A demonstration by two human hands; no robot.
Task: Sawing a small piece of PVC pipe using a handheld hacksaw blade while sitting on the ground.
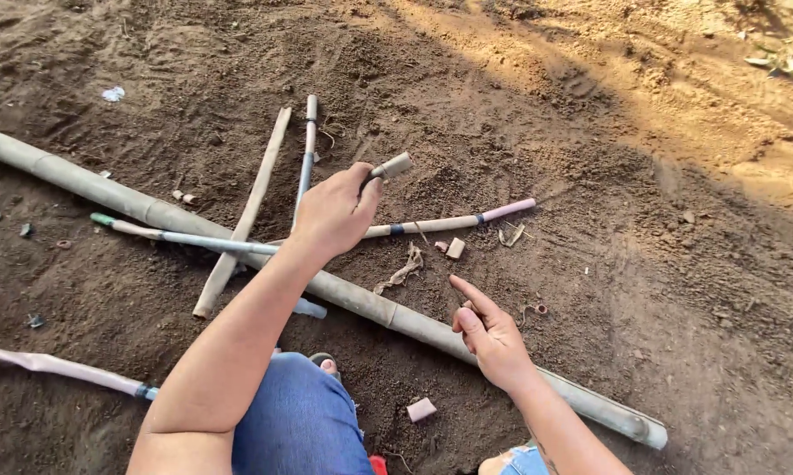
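Jeans-clad knee (299, 422) nearest; long pipe (361, 299) crosses between scattered sticks (242, 215).

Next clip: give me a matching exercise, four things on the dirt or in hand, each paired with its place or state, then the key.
Things
1. short grey pipe fitting
2. long thick dusty grey pipe
3. thin pipe with a pink end
4. small pale rectangular block

Places
A. on soil near the denim-clad knee
B. pinched in the left hand
C. lying diagonally across the ground, under the thinner pipes
D. on soil beyond the open right hand

Pairs: 1-B, 2-C, 3-D, 4-A
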